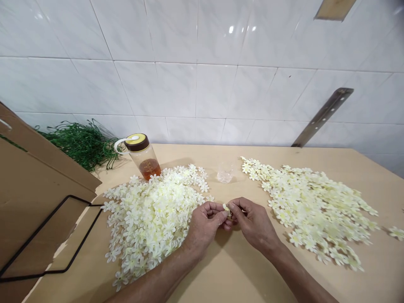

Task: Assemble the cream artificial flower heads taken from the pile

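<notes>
Close together over the table, my left hand [206, 223] and my right hand [251, 219] both pinch one small pale artificial flower [226, 209] between their fingertips. Most of that flower is hidden by the fingers. Beside my left hand spreads a heaped pile of white and yellow artificial flowers [158, 210]. To the right of my right hand lies a flatter pile of similar cream flowers [315, 206]. Just beyond my hands stands a small clear cup [225, 173]; its contents are hard to make out.
A bottle [143, 158] with amber liquid stands behind the left pile. Green artificial stems [85, 143] lie at the back left. A cardboard box [41, 202] and a black wire frame [72, 269] take up the left side. A metal bracket [323, 118] leans by the tiled wall [176, 88].
</notes>
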The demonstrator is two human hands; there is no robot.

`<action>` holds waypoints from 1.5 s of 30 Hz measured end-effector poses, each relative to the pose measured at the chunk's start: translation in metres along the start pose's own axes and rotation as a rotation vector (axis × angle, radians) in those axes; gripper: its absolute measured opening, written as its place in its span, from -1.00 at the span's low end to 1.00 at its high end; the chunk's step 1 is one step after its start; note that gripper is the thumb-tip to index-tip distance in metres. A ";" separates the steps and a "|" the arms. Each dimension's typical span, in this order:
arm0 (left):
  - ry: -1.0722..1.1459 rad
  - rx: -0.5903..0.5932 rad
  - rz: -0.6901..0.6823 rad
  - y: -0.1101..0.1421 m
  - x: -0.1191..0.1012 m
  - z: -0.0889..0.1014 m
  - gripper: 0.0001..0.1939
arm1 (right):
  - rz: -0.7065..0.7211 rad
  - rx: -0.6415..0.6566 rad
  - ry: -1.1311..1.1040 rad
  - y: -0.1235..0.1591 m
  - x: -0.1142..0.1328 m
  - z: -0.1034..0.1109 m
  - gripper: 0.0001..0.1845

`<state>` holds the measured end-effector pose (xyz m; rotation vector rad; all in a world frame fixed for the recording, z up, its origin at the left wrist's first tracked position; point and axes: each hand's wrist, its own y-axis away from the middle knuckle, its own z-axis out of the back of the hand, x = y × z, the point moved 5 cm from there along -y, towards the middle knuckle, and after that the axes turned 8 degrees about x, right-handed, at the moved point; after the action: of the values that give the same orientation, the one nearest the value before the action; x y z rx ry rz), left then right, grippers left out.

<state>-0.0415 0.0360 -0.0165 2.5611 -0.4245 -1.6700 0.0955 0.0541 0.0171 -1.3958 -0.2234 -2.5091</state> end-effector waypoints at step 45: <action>-0.004 -0.088 -0.008 -0.005 0.002 0.010 -0.69 | 0.045 0.048 0.027 0.000 0.003 -0.003 -0.72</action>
<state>-0.0484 0.0413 -0.0235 2.5012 -0.3333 -1.6576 0.0913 0.0524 0.0183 -1.3328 -0.2433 -2.4682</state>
